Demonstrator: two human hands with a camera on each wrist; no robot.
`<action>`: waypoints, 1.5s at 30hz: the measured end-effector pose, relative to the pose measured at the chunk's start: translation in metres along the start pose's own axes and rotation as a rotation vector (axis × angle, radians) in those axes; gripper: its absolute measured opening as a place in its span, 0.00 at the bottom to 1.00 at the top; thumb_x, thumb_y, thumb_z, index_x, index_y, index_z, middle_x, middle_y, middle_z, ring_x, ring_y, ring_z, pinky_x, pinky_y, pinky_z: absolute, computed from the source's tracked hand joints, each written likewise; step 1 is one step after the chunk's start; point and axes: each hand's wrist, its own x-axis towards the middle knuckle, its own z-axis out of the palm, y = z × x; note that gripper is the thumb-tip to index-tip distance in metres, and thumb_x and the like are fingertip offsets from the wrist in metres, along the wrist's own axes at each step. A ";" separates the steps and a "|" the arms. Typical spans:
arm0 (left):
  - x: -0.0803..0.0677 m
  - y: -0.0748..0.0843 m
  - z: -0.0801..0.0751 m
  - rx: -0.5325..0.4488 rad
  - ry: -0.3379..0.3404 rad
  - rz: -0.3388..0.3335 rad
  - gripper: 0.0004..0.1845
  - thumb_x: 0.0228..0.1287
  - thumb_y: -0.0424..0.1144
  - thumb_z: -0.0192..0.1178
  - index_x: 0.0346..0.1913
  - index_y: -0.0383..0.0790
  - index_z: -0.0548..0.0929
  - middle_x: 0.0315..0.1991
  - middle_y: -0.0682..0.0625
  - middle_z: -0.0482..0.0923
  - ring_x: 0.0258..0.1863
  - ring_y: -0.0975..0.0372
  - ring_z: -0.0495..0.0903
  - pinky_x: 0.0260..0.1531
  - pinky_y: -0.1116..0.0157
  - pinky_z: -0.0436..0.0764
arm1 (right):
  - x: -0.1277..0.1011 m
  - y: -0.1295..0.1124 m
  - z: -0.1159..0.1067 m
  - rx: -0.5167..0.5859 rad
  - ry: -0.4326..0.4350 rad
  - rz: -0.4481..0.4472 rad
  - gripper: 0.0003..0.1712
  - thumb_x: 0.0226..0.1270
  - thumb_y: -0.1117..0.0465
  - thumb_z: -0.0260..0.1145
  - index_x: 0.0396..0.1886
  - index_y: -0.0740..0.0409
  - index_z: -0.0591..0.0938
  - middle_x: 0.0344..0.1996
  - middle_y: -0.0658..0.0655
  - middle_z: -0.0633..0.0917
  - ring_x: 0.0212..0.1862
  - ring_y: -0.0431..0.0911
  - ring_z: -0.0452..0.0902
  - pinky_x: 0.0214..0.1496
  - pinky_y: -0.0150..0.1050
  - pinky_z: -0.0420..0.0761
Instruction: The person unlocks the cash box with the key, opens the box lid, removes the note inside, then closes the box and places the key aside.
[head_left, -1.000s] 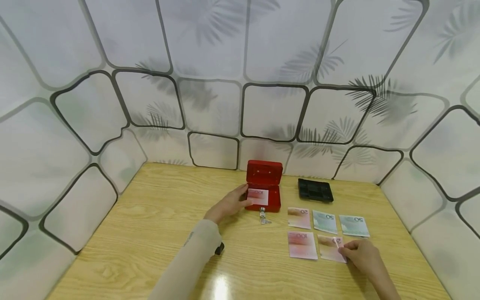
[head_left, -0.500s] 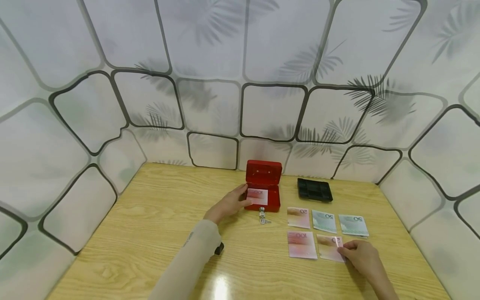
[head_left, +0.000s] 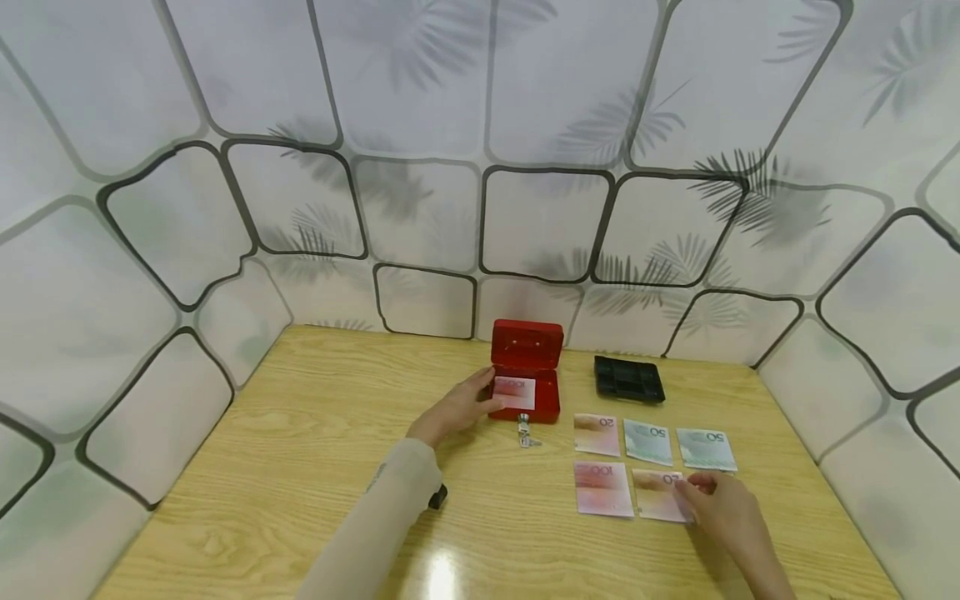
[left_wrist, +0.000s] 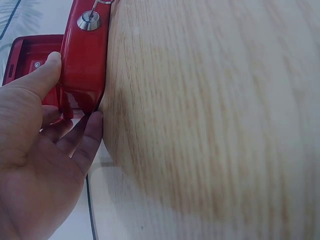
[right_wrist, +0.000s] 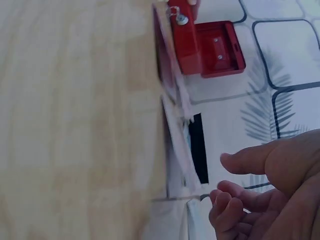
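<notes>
A red cash box (head_left: 546,398) stands with its lid up, a pink 100 note (head_left: 514,393) lying inside. My left hand (head_left: 459,408) holds the box's left end; in the left wrist view the thumb (left_wrist: 52,64) is on its rim and the fingers (left_wrist: 90,132) are against the outer side. Keys (head_left: 524,435) hang from the front lock. My right hand (head_left: 723,508) hovers over the right edge of the lower 20 note (head_left: 656,495). In the right wrist view its thumb and loosely curled fingers are apart, with nothing between them.
Left of that note lies a 100 note (head_left: 603,489). Behind are another 20 note (head_left: 597,435), a green 50 note (head_left: 648,442) and a second 50 note (head_left: 706,450). A black compartment tray (head_left: 628,380) sits near the patterned back wall (head_left: 420,208).
My right hand has lifted slightly and its fingers have moved off the edge of the lower 20 note. My left hand and the cash box stay in place.
</notes>
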 end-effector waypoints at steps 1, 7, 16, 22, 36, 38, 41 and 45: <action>0.000 0.000 0.000 -0.002 0.001 0.000 0.39 0.79 0.46 0.59 0.83 0.40 0.54 0.83 0.45 0.50 0.81 0.51 0.49 0.78 0.50 0.54 | 0.000 -0.003 -0.001 0.006 0.016 -0.011 0.26 0.74 0.52 0.67 0.49 0.76 0.82 0.34 0.60 0.84 0.36 0.51 0.77 0.33 0.40 0.75; 0.000 0.000 0.000 -0.008 -0.003 -0.009 0.39 0.79 0.47 0.58 0.83 0.41 0.54 0.83 0.46 0.49 0.81 0.51 0.48 0.78 0.50 0.54 | 0.003 -0.024 -0.006 0.095 0.084 -0.071 0.26 0.76 0.52 0.65 0.55 0.75 0.81 0.41 0.65 0.87 0.43 0.54 0.83 0.36 0.39 0.79; 0.000 -0.001 0.000 -0.020 0.003 -0.008 0.40 0.78 0.48 0.59 0.83 0.42 0.54 0.83 0.47 0.50 0.81 0.52 0.49 0.78 0.50 0.55 | 0.010 -0.056 -0.001 0.250 0.057 -0.114 0.31 0.79 0.46 0.61 0.61 0.71 0.80 0.45 0.65 0.87 0.40 0.51 0.82 0.32 0.36 0.80; 0.001 0.000 0.000 -0.012 0.002 -0.009 0.40 0.78 0.48 0.59 0.83 0.42 0.54 0.83 0.46 0.50 0.81 0.52 0.49 0.78 0.50 0.55 | 0.017 -0.083 0.006 0.360 0.010 -0.128 0.29 0.79 0.47 0.62 0.63 0.69 0.80 0.43 0.64 0.87 0.40 0.51 0.82 0.32 0.38 0.82; 0.001 -0.001 0.000 -0.001 -0.003 0.005 0.40 0.78 0.48 0.59 0.83 0.42 0.54 0.83 0.47 0.50 0.81 0.52 0.49 0.78 0.51 0.55 | 0.055 -0.137 0.042 0.498 -0.071 -0.226 0.22 0.79 0.58 0.63 0.61 0.71 0.82 0.52 0.70 0.85 0.47 0.58 0.83 0.49 0.49 0.87; 0.001 -0.002 0.000 -0.001 -0.002 0.004 0.40 0.78 0.48 0.59 0.83 0.42 0.54 0.83 0.47 0.50 0.81 0.52 0.50 0.77 0.51 0.55 | 0.061 -0.143 0.048 0.518 -0.095 -0.230 0.23 0.79 0.59 0.62 0.62 0.73 0.81 0.53 0.72 0.84 0.46 0.58 0.83 0.48 0.50 0.88; 0.001 -0.002 0.001 0.006 -0.001 0.005 0.40 0.78 0.48 0.59 0.83 0.41 0.54 0.83 0.46 0.50 0.81 0.51 0.49 0.78 0.51 0.54 | 0.069 -0.149 0.056 0.511 -0.119 -0.231 0.24 0.79 0.58 0.62 0.63 0.72 0.80 0.53 0.72 0.85 0.45 0.59 0.83 0.43 0.48 0.88; 0.003 -0.004 0.001 0.004 -0.001 0.005 0.40 0.78 0.48 0.59 0.83 0.41 0.54 0.83 0.46 0.51 0.81 0.51 0.49 0.78 0.51 0.54 | 0.078 -0.153 0.066 0.484 -0.144 -0.241 0.25 0.79 0.57 0.63 0.65 0.71 0.79 0.49 0.71 0.86 0.41 0.61 0.85 0.33 0.44 0.85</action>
